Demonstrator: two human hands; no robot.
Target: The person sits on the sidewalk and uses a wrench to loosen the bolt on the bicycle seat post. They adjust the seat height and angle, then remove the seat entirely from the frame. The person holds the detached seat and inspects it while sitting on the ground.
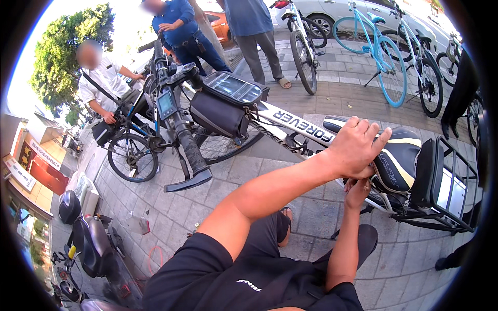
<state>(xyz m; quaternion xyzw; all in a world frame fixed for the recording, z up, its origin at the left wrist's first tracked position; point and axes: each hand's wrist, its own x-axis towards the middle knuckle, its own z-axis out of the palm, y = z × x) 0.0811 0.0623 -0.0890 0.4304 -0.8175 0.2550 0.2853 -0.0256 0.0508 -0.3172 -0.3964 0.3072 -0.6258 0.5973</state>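
In front of me stands a white bicycle (290, 123) with a black and cream saddle (398, 160). My left hand (358, 147) reaches across to the front of the saddle, fingers bent and closed; whatever they hold is hidden. Just beneath it, my right hand (358, 193) is closed near the seat post, its fingers pinched together. What lies between the two hands is too small and covered to make out. Behind the saddle is a black rear rack (451, 194).
The handlebar (179, 111) carries a small display, and a black bag (220, 111) sits on the frame. Two people stand beyond it, one beside another bicycle (132, 155). Parked bicycles, including a light blue one (381, 57), line the far right. A dark scooter (91, 243) stands at left.
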